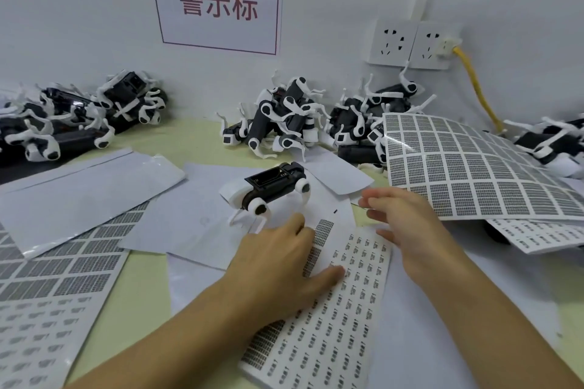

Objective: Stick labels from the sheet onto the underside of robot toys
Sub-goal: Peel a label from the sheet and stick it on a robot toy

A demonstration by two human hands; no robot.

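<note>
A black and white robot toy point(271, 188) lies on its side on white paper in the middle of the table, underside compartment facing up. A label sheet point(335, 319) with rows of small printed labels lies in front of me. My left hand point(281, 259) rests flat on that sheet, thumb stretched out over the labels. My right hand point(407, 224) hovers just right of the toy and above the sheet's far end, fingers extended and slightly blurred, with what may be a small label at the fingertips.
Heaps of robot toys lie at the back left point(76, 117), back centre point(284, 117) and right point(550, 142). A large curled label sheet point(474, 164) rises at the right. More sheets point(53, 278) lie at the left. Wall sockets point(410, 44) with a yellow cable are behind.
</note>
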